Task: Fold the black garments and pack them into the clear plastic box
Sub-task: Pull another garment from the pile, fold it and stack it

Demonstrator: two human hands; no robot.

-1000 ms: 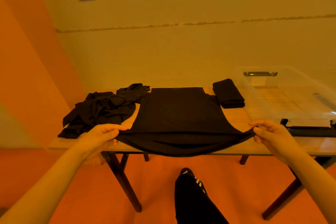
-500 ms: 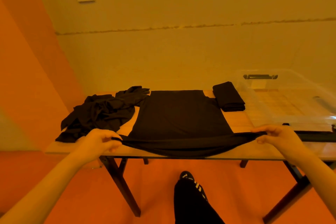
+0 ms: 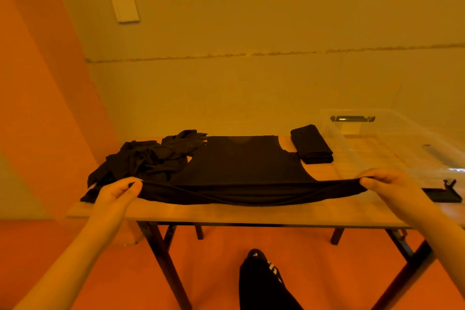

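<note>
A black sleeveless top (image 3: 241,161) lies spread flat in the middle of the wooden table (image 3: 226,214). My left hand (image 3: 118,192) pinches the left corner of its near hem and my right hand (image 3: 392,186) pinches the right corner, holding the hem stretched and lifted just above the table. A folded black garment (image 3: 312,145) sits to the right of the top. Several crumpled black garments (image 3: 143,162) are heaped at the left. The clear plastic box (image 3: 392,151) stands at the right, with nothing visible inside.
A black latch piece (image 3: 442,194) lies by the box's near side. The table's near edge is just below my hands. My leg in black trousers (image 3: 264,284) shows below, over the orange floor. A wall runs behind the table.
Both hands have carried the hem up and away from me, from hanging over the table's near edge to above the tabletop. The view has also tilted.
</note>
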